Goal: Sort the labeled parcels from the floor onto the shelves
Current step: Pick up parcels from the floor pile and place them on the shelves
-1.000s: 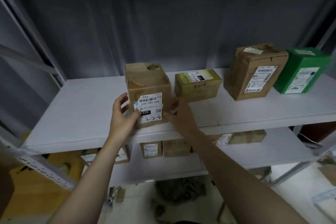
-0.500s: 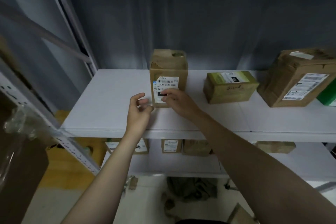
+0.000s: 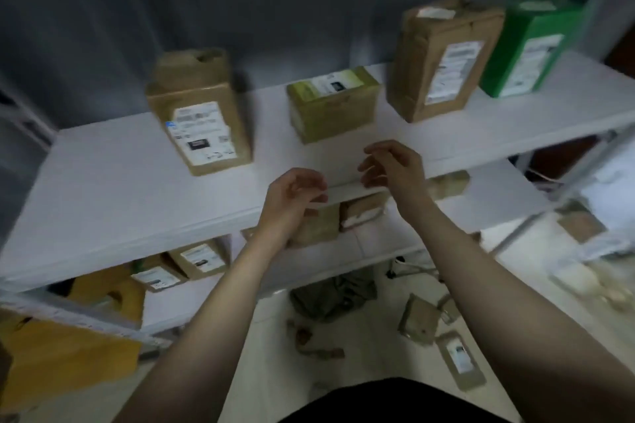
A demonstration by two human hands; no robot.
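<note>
Parcel (image 3: pixel 201 113) stands upright on upper shelf (image 3: pixel 103 182), left of olive box (image 3: pixel 331 110), no longer touched. Left hand (image 3: pixel 292 196) and right hand (image 3: pixel 391 165) have pulled back to the shelf's front edge, both empty, fingers loosely curled.

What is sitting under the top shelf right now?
Several labelled brown parcels stand on the lower shelf. The top shelf and the left hand hide parts of that row.

One head-worn view looks forward and down, close over the left hand (image 3: pixel 292 196) and right hand (image 3: pixel 395 169), facing the shelf (image 3: pixel 103 182) beyond.
</note>
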